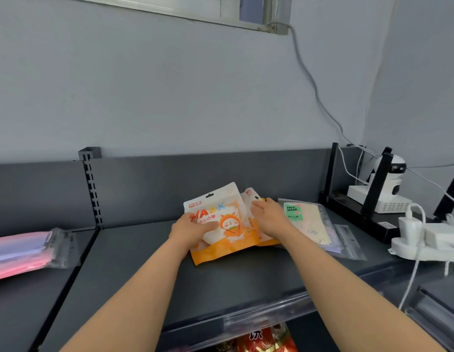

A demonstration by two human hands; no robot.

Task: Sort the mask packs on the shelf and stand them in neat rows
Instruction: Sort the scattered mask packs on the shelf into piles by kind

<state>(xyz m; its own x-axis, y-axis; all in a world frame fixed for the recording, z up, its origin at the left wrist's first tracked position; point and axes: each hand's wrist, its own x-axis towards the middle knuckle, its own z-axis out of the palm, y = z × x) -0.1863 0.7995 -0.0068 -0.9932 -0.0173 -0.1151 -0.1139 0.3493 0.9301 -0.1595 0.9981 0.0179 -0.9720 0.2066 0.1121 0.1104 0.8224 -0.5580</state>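
Two orange mask packs [231, 232], one in left hand [191, 231], one under right hand [270, 219].

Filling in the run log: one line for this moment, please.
left hand: grips front orange pack | right hand: touches rear orange pack

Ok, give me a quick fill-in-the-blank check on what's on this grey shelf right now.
The left hand grips an orange-and-white cartoon mask pack printed with the word ____.
The clear plastic pack right of the right hand bears a ____ label reading FACE MASK.
The clear-wrapped pink and purple masks lie to the ____ of both hands.
Missing words: MASK; green; left.
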